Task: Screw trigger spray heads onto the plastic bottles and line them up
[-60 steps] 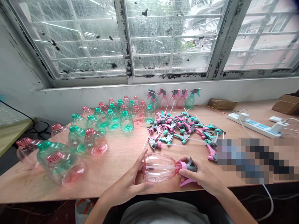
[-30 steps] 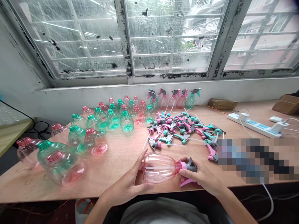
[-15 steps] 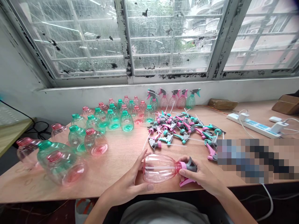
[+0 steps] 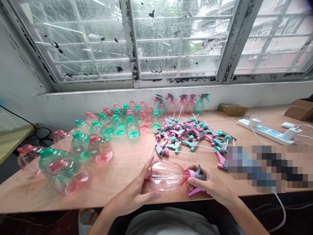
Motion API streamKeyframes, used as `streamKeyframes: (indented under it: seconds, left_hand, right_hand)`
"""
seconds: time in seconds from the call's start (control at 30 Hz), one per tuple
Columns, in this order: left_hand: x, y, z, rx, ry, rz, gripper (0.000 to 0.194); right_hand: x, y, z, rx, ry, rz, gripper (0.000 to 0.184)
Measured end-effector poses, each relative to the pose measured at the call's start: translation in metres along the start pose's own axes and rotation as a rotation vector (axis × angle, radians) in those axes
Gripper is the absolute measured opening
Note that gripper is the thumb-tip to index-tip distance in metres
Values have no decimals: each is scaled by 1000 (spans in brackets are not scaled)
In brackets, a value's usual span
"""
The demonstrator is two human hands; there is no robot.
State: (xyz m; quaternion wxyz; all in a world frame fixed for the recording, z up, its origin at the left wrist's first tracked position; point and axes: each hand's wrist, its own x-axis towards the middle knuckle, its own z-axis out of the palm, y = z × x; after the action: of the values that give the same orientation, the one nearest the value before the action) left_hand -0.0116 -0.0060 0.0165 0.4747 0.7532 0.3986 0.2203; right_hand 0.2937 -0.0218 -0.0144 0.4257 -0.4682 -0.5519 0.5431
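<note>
A clear pink spray bottle (image 4: 166, 176) lies sideways in front of me, its base to the left. My right hand (image 4: 207, 181) grips the grey and pink trigger head (image 4: 200, 173) at the bottle's neck, thumb on the pink collar. Around the base is my left hand (image 4: 140, 186), open, its thumb below the bottle and its fingers stretched up beside the base. Whether the hidden fingers touch the plastic I cannot tell. Just beyond the bottle lies a pile of loose trigger heads (image 4: 192, 143) in pink, green and grey, with thin tubes.
Several open pink and green bottles (image 4: 133, 129) stand to the left and back. Bottles with trigger heads (image 4: 181, 106) line the wall under the window. On the right are a white power strip (image 4: 266, 130), a brown package (image 4: 232, 109), a cardboard box (image 4: 299, 109) and a blurred-out patch.
Both hands stay in place. Reflections on the pink bottle have shifted slightly, as though it has turned a little about its length.
</note>
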Motion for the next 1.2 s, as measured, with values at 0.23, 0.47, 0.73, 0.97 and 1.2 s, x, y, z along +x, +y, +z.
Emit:
streamKeyframes:
  seconds: [0.23,0.47,0.73,0.97,1.2]
  left_hand:
    - [1,2,0,-36,-7,-18,103]
    - [1,1,0,-27,-19,1,97]
    - [1,-1,0,12,-12,10,101]
    - [1,0,0,-24,-14,-7,99]
    - [2,-3,0,-7,-10,-7,97]
  right_hand:
    - [-1,-1,0,3,2,6,41]
    - [-1,0,0,17,2,10,42]
    - [0,1,0,60,-21,27,42]
    - [0,3,0,76,-25,27,42]
    - [-1,3,0,55,-16,22,42]
